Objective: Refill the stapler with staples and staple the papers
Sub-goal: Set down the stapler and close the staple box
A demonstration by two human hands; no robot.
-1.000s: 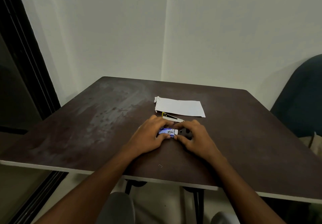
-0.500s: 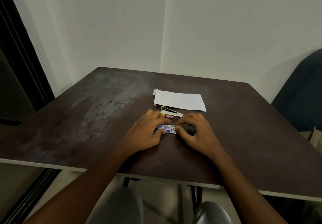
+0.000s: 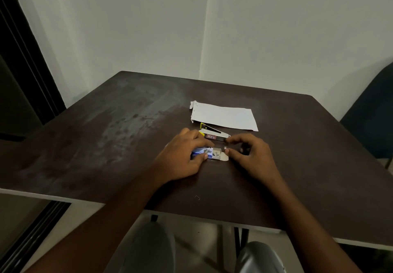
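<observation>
My left hand (image 3: 180, 155) lies flat over the staple box (image 3: 209, 153), thumb on its near edge and fingers across the far edge, pinning it to the table (image 3: 106, 145). It is curled loosely round the box, no more than that. The box is small, blue and white, and its tray is drawn out to the right, just past my thumb, with a pale flap hanging off the open end. Inside the tray I can make out a few grey bits, but they are too small for me to tell whether they are full strips of staples or loose ones.

Beyond my knuckles the stapler (image 3: 213, 134) lies open, its yellow-ended top swung back and the metal channel bared, pointing right. Farther off past it are the papers (image 3: 223, 116), flat and untouched.

My right hand (image 3: 248, 155) sits at the open end of the box, thumb and first finger nearly together. They may be pinching something tiny, but I cannot tell.

To do this well, I think I should keep the left hand pressing so the box does not skid, take one whole strip by its sides, not bend it, and lay it points-down in the channel.
</observation>
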